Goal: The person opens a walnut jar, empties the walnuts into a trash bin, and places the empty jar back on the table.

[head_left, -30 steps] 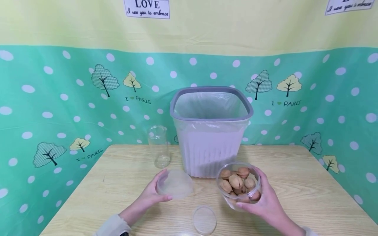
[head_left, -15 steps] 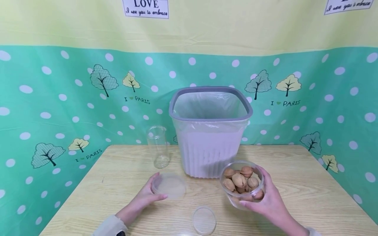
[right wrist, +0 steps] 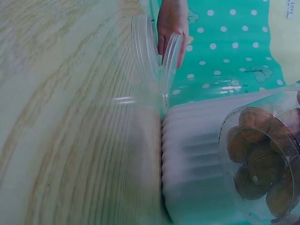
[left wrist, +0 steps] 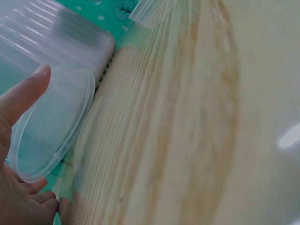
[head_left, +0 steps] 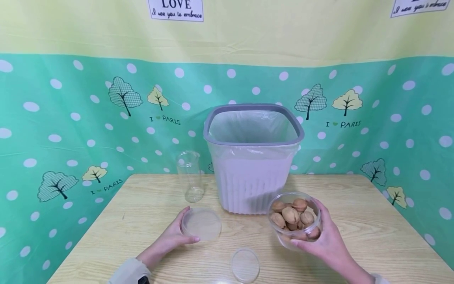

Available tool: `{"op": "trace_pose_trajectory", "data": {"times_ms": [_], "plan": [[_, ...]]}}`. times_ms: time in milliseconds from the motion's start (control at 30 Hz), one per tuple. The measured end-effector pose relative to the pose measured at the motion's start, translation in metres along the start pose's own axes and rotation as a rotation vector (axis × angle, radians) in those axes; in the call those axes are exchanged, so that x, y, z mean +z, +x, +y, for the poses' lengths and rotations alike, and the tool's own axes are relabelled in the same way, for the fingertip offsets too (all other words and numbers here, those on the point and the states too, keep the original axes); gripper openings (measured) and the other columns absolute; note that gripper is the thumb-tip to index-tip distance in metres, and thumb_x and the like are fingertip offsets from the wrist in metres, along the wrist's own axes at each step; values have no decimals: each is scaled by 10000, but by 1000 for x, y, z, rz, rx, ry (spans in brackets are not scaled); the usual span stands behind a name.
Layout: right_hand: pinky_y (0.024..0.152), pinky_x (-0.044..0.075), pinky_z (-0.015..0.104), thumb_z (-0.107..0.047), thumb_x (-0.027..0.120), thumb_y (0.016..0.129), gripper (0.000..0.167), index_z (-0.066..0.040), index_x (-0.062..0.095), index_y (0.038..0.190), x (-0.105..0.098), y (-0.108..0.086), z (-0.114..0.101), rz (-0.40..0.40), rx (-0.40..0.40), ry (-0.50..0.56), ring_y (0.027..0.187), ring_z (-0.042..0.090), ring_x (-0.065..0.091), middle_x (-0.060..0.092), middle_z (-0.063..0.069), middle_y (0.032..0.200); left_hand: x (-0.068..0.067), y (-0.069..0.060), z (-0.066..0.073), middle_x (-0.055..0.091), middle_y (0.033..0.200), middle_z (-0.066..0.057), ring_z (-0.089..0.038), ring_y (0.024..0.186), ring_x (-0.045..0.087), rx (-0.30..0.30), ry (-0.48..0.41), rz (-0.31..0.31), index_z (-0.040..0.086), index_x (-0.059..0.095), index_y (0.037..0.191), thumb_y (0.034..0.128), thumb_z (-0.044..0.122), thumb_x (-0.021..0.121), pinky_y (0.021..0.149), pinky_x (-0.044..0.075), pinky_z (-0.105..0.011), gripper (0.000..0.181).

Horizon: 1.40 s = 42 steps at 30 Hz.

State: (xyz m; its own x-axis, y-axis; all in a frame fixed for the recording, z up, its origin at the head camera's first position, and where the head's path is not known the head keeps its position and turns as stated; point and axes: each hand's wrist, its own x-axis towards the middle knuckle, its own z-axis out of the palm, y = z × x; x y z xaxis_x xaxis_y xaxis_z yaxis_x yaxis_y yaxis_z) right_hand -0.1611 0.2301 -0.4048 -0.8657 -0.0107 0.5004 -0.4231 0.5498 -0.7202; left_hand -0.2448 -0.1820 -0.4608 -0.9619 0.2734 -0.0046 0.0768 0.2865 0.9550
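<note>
My left hand (head_left: 173, 233) pinches a round translucent lid (head_left: 201, 224) by its left edge, low over the table. In the left wrist view, the thumb lies over the near face of this lid (left wrist: 54, 122). Over on the right, my right hand (head_left: 328, 236) grips a clear plastic jar (head_left: 283, 236) from its right side. The jar has no lid on it and is tilted slightly, with several walnuts (head_left: 291, 215) inside. The right wrist view shows its base and the walnuts (right wrist: 265, 164) through the plastic, while the hand itself is out of sight there.
A lilac trash bin (head_left: 252, 177) with a grey rim and clear liner stands at the back middle. Left of it is a tall clear cylindrical container (head_left: 190, 177). A second, smaller clear lid (head_left: 245, 265) lies on the wooden table (head_left: 142, 197) near the front.
My left hand has shifted left with the lid. My right hand has moved a little to the right with the jar of walnuts. Both grips look the same.
</note>
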Motion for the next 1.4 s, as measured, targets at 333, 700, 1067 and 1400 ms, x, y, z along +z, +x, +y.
{"op": "trace_pose_trajectory", "data": {"times_ms": [333, 700, 1067, 1400], "plan": [[893, 248, 21, -89, 902, 542, 1115, -131, 268, 1458, -7, 1, 3, 17, 0, 7, 1168, -72, 354, 410, 175, 1386, -2, 0, 0, 154, 1519, -275, -448, 1379, 170, 17, 45, -40, -61, 98, 1471, 639, 101, 846, 1114, 153, -521, 1130], [858, 272, 13, -146, 900, 580, 1122, -110, 226, 1476, -18, 5, 1, 8, 60, -59, 1194, 254, 413, 379, 196, 1413, -4, 1, 6, 125, 1534, -245, -530, 1343, 157, 30, 96, -47, -32, 102, 1482, 698, 122, 817, 1075, 217, -568, 1072], [832, 291, 16, -170, 893, 601, 1115, -116, 214, 1485, -30, 17, 4, 13, 65, -99, 1176, 167, 419, 387, 173, 1410, -5, 8, 32, 226, 1512, -241, -417, 1392, 168, 168, 197, -15, -39, 174, 1468, 771, 176, 769, 1113, 151, -557, 941], [889, 250, 43, -112, 879, 609, 1107, -75, 192, 1477, -42, 29, 7, 34, 62, -76, 1196, 401, 385, 373, 252, 1398, -7, 22, 75, 229, 1529, -181, -361, 1404, 184, 263, 198, 3, 21, 170, 1486, 860, 232, 686, 1128, 161, -503, 838]]}}
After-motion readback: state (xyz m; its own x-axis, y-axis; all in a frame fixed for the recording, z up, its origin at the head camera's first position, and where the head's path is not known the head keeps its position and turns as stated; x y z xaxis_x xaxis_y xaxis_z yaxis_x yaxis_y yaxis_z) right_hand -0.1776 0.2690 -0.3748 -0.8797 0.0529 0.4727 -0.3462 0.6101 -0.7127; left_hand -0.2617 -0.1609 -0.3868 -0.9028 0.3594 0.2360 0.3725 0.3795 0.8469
